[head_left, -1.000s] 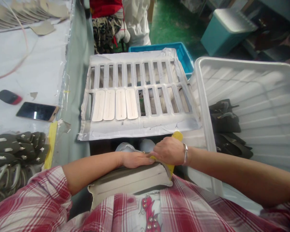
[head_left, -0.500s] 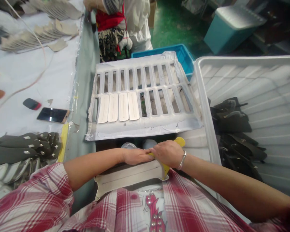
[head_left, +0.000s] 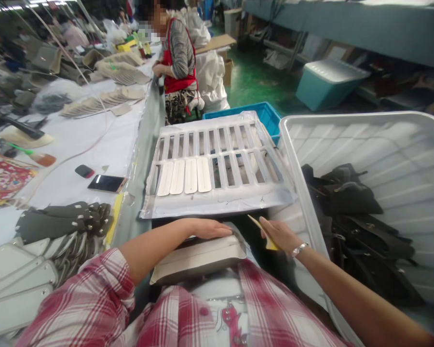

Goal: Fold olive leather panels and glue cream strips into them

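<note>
While the plaid-shirted lap fills the near edge, the left hand (head_left: 207, 228) lies flat, palm down, fingers straight and pressed together, on top of a stack of pale grey insole pieces (head_left: 198, 254) sitting right in the person's lap. Just to the right of the stack, the right hand (head_left: 280, 233) holds a thin yellow piece (head_left: 263, 231), pinched between thumb and fingers, tilted up and pointing away toward the rack; the hand is clear of the stack, with a bracelet on the wrist.

On the near left there's a fanned pile of dark olive shoe parts (head_left: 63, 221) with some pale flat pieces just in front of it. On the right, a big white plastic crate (head_left: 383, 144) with dark shoe uppers (head_left: 350, 202) heaped in its near left corner.

Straight ahead, a bit farther out, a white slotted rack (head_left: 217, 166) (four pale strips (head_left: 184, 176) sit side by side in its near left slots). Left of that, on the white worktable (head_left: 75, 144), a phone (head_left: 106, 183) lies face up. Behind the rack there's a blue bin (head_left: 264, 113), and farther still another person (head_left: 177, 62) in a red apron sits at the table edge.
</note>
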`<state>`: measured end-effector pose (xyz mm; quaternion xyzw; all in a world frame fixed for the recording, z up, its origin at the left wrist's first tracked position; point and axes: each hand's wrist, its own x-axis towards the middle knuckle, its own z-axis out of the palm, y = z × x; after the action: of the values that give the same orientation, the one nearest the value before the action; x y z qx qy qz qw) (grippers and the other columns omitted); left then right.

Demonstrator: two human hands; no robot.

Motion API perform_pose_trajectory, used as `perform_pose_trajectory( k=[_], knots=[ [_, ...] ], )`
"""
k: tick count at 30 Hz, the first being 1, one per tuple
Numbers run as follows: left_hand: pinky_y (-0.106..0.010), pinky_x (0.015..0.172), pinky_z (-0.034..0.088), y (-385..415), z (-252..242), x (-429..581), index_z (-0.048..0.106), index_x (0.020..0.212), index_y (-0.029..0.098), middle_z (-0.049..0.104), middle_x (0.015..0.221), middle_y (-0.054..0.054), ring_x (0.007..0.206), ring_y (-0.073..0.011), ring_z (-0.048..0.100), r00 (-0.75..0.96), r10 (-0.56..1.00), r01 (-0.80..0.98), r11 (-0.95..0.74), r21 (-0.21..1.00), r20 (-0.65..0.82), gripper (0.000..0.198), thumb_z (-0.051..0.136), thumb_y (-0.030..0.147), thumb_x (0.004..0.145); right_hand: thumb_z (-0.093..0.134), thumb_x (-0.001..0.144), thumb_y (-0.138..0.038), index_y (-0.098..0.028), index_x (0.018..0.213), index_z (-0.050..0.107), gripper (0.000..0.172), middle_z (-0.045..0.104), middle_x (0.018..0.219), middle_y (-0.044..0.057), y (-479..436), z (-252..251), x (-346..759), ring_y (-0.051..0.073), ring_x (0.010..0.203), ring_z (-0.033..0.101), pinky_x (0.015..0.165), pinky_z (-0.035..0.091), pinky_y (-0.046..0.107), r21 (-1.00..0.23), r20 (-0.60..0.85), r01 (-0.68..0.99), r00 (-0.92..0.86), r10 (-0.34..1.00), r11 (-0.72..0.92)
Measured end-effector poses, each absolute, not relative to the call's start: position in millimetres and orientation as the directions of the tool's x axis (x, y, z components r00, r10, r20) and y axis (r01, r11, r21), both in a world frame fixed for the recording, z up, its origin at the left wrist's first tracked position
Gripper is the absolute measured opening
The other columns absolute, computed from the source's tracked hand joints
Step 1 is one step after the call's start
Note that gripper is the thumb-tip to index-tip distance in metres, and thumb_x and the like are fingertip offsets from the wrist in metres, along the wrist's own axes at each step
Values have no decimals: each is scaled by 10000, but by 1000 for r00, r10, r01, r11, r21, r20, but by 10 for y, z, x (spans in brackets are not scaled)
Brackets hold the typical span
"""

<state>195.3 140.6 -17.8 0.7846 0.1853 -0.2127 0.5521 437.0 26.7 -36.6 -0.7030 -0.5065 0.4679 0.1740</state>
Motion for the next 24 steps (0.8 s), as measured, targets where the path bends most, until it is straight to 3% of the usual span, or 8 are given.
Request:
perform_pose_trajectory(
  k=[6, 10, 12, 16, 21, 24],
  knots=[
    [-317, 996, 352, 1157, 3, 1964, 493, 1262, 198, 540, 1279, -55, 1137, -207, 515, 805, 250, 590, -433, 682, -538, 509, 283, 495, 907, 292, 783, -669, -158, 704, 511, 561, 334, 502, -55, -68, -506, 4290, 67, 394, 315, 381, 280, 214, -754, -656, 142, -138, 742, -641],
    [-350, 997, 349, 857, 79, 1887, 429, 1300, 204, 498, 1319, -70, 1168, -222, 486, 749, 485, 661, -498, 561, -452, 537, 272, 526, 899, 585, 699, -554, -162, 895, 500, 446, 525, 680, 0, -264, -377, 4417, 104, 552, 522, 476, 453, 228, -730, -630, -52, -335, 701, -681],
    [-380, 1032, 309, 716, 94, 1877, 331, 1360, 185, 405, 1395, -92, 1242, -248, 408, 749, 532, 660, -549, 514, -394, 691, 345, 632, 832, 649, 698, -467, -172, 992, 473, 452, 584, 772, 29, -325, -287, 4480, 135, 618, 590, 472, 480, 226, -700, -603, -105, -445, 663, -707],
    [-450, 999, 324, 499, 62, 1977, 287, 1361, 113, 416, 1359, -158, 1191, -324, 428, 718, 623, 695, -624, 358, -309, 1002, 563, 723, 616, 558, 800, -476, -196, 1127, 389, 463, 617, 766, 23, -346, -149, 4496, 131, 503, 603, 358, 399, 169, -676, -598, -20, -568, 566, -736],
    [-454, 952, 344, 346, -23, 2098, 272, 1344, 84, 443, 1304, -187, 1157, -327, 437, 673, 699, 739, -645, 193, -242, 907, 619, 566, 659, 482, 835, -526, -181, 1103, 364, 452, 614, 695, 4, -262, -110, 4377, 118, 428, 564, 355, 381, 177, -736, -566, 123, -651, 506, -665],
    [-445, 960, 328, 316, -47, 2085, 231, 1363, 80, 426, 1311, -189, 1171, -323, 417, 690, 695, 723, -669, 173, -202, 905, 623, 508, 669, 457, 848, -506, -176, 1065, 375, 403, 627, 718, 15, -166, -119, 4301, 104, 404, 538, 356, 373, 184, -767, -564, 185, -650, 509, -615]
  ],
)
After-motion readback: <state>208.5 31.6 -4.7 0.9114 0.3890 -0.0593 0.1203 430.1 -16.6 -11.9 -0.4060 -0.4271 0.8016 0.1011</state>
